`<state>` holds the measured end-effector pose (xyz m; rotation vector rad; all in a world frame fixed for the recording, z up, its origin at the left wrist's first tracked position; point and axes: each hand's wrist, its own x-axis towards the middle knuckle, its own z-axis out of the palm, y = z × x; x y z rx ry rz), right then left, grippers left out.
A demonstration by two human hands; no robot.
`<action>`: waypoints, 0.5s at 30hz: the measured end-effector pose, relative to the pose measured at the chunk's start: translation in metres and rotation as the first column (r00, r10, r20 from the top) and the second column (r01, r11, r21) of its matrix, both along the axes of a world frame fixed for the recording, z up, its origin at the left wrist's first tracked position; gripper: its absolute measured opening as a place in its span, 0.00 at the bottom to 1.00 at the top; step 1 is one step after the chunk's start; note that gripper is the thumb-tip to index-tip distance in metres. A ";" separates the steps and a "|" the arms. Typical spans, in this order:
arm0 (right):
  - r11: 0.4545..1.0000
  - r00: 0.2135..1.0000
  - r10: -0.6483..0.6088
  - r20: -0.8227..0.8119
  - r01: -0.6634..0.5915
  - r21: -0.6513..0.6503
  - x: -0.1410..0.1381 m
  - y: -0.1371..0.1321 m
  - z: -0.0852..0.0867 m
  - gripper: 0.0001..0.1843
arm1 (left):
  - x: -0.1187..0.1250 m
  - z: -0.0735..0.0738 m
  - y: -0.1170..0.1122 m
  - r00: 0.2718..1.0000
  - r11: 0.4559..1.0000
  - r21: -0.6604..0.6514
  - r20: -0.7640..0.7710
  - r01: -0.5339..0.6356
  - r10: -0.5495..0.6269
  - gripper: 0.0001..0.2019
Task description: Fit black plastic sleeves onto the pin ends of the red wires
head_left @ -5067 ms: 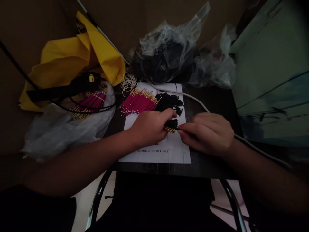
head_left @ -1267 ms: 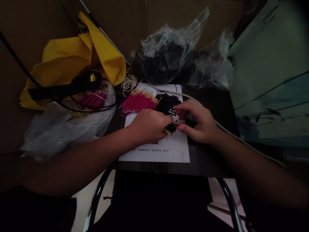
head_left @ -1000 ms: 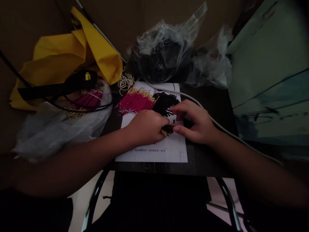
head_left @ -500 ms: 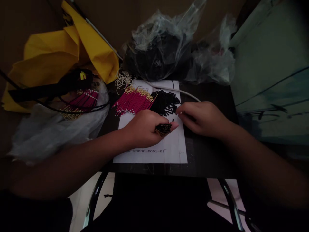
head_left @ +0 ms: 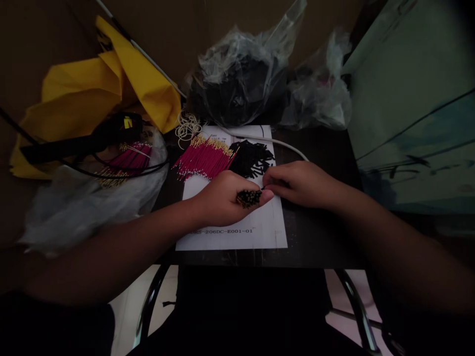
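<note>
The tabletop (head_left: 315,237) is dark and dimly lit, with a printed white sheet (head_left: 272,232) on it. Above the sheet, the left hand (head_left: 224,198) has its fingers closed around a black bundle (head_left: 248,198). The right hand (head_left: 297,183) has its fingers pinched on a small black piece (head_left: 263,188), just beside the left thumb. Beyond, red rods (head_left: 205,160) adjoin a black pile (head_left: 252,158); a clear bag (head_left: 237,74) stands behind.
</note>
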<state>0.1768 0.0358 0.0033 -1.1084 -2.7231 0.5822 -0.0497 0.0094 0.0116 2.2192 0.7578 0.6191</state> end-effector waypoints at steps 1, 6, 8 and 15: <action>1.000 1.000 -0.013 0.020 0.013 0.008 -0.001 -0.001 0.000 0.08 | 0.000 0.000 0.000 1.000 1.000 -0.010 -0.003 -0.002 0.002 0.25; 0.998 0.992 -0.023 0.128 0.015 0.069 -0.005 -0.008 0.001 0.07 | 0.000 -0.003 0.000 1.000 0.998 0.059 -0.022 -0.012 0.013 0.24; 0.995 0.989 -0.016 0.148 0.001 0.099 -0.006 -0.011 0.000 0.04 | -0.001 -0.005 -0.001 0.999 0.994 0.111 -0.040 -0.023 0.028 0.23; 0.899 0.915 0.049 -0.401 0.135 0.417 -0.011 -0.019 0.001 0.03 | -0.003 -0.006 -0.001 0.977 0.968 0.219 -0.149 -0.119 0.154 0.22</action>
